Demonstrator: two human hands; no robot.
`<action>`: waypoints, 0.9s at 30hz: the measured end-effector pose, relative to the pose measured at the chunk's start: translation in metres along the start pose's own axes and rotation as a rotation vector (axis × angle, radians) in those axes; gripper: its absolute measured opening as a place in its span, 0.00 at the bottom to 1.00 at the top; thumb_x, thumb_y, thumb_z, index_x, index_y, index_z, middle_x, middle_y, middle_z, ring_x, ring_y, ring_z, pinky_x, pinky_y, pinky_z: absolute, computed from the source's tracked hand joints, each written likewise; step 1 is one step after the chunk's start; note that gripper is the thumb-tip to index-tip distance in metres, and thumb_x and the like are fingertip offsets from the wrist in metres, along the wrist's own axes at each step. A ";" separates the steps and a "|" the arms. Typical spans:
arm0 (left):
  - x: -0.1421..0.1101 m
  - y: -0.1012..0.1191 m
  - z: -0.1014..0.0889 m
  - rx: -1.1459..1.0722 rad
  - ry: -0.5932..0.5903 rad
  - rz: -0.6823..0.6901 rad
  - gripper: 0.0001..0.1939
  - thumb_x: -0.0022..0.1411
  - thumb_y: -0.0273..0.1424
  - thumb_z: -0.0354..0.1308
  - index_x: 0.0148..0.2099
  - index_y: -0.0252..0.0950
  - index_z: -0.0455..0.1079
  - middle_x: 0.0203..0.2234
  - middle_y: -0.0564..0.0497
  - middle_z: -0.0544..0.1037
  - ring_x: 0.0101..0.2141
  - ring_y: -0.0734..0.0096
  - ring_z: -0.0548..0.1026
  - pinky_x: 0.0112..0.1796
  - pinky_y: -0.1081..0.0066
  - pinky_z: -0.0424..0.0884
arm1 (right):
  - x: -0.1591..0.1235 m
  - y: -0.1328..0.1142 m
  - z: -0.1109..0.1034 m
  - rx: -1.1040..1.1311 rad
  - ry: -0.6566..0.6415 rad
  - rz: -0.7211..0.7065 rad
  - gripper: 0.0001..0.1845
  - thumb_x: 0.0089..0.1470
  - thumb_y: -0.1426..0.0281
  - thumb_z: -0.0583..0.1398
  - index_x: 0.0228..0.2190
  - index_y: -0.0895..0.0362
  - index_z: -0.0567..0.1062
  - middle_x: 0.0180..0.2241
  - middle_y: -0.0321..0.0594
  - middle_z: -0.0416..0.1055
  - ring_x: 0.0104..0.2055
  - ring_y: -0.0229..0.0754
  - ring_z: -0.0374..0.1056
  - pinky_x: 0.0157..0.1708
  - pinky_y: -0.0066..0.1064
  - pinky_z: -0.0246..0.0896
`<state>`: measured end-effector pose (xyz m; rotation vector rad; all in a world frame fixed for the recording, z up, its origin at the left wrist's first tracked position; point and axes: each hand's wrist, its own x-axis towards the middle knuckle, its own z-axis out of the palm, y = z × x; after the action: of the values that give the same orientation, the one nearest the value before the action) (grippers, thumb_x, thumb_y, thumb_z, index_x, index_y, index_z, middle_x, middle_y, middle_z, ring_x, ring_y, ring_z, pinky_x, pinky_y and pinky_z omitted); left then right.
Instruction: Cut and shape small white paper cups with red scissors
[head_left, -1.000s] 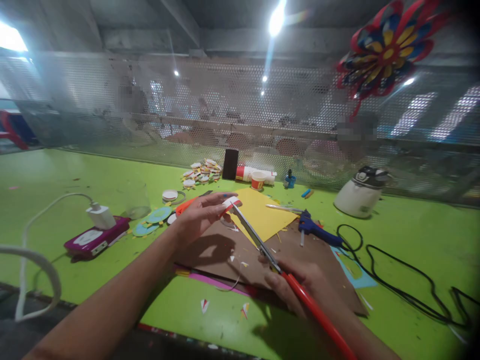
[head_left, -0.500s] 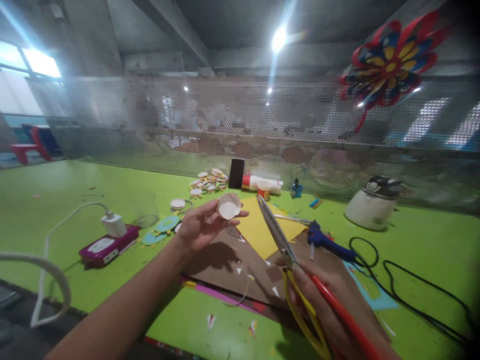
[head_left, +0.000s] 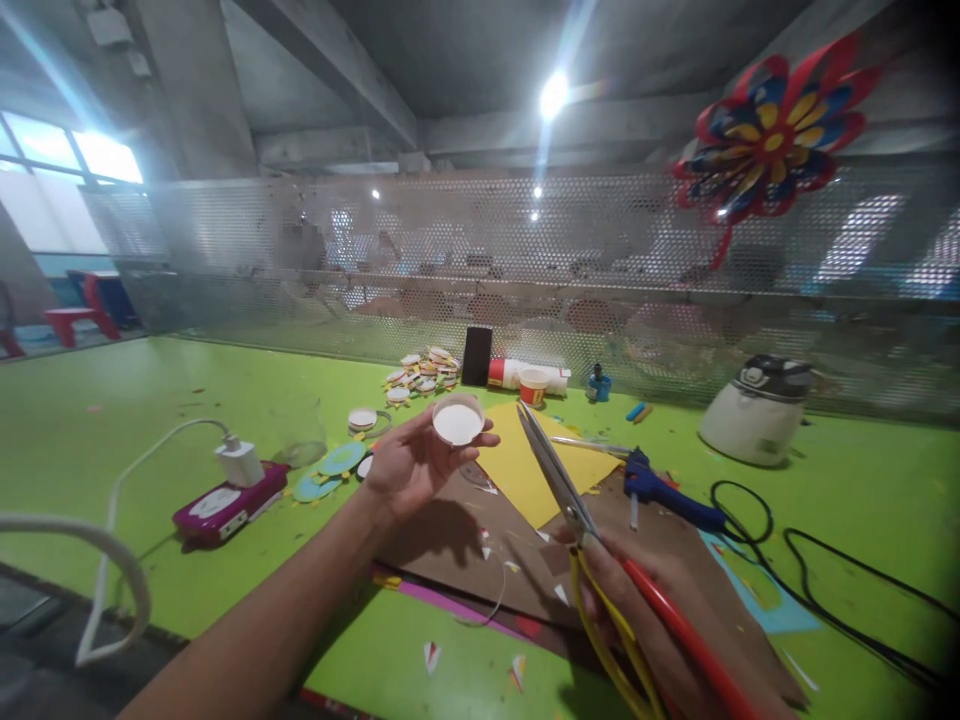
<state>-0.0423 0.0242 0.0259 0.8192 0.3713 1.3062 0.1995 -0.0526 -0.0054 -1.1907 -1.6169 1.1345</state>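
My left hand (head_left: 420,462) holds a small cut-down paper cup base (head_left: 458,420), its white inside facing me, between the thumb and fingers. In my right hand (head_left: 645,590) are scissors (head_left: 559,465) with one yellow and one red handle, blades pointing up and away, nearly closed. A pen-like red stick cannot be told apart from the red handle. Beneath both hands lie a brown board (head_left: 442,545) and a yellow paper sheet (head_left: 536,480). Small cut paper scraps (head_left: 561,594) are scattered on the board.
A blue glue gun (head_left: 667,495) with a black cord lies at right. Paper cups (head_left: 533,386), a phone (head_left: 477,356) and a pile of small paper discs (head_left: 421,376) stand behind. A purple power strip (head_left: 229,508) sits left, near blue-green paper rings (head_left: 341,458).
The cup base in my left hand has tilted, so its opening faces more upward. My right hand keeps the scissors in nearly the same place. The whole view has shifted slightly.
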 end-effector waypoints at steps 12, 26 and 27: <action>0.002 -0.001 0.001 0.005 0.092 0.001 0.21 0.71 0.33 0.43 0.56 0.25 0.69 0.35 0.34 0.82 0.34 0.63 0.82 0.32 0.75 0.78 | -0.006 -0.007 0.003 0.041 0.016 -0.008 0.30 0.51 0.39 0.56 0.28 0.52 0.78 0.17 0.36 0.68 0.20 0.42 0.67 0.22 0.32 0.68; 0.004 -0.005 -0.002 0.034 0.112 -0.007 0.15 0.67 0.34 0.51 0.43 0.29 0.74 0.34 0.36 0.82 0.29 0.66 0.79 0.30 0.73 0.73 | -0.006 -0.011 0.004 0.062 -0.039 0.041 0.29 0.54 0.43 0.57 0.21 0.55 0.72 0.16 0.33 0.62 0.19 0.36 0.62 0.20 0.26 0.60; 0.004 -0.006 -0.003 0.035 0.114 -0.003 0.14 0.67 0.34 0.51 0.43 0.29 0.74 0.34 0.36 0.82 0.29 0.66 0.79 0.31 0.73 0.73 | -0.006 -0.010 0.003 0.058 -0.048 0.033 0.28 0.54 0.43 0.57 0.21 0.55 0.72 0.16 0.33 0.62 0.19 0.36 0.62 0.20 0.26 0.60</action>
<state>-0.0389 0.0285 0.0209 0.7750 0.4875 1.3499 0.1953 -0.0606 0.0029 -1.1644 -1.5944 1.2312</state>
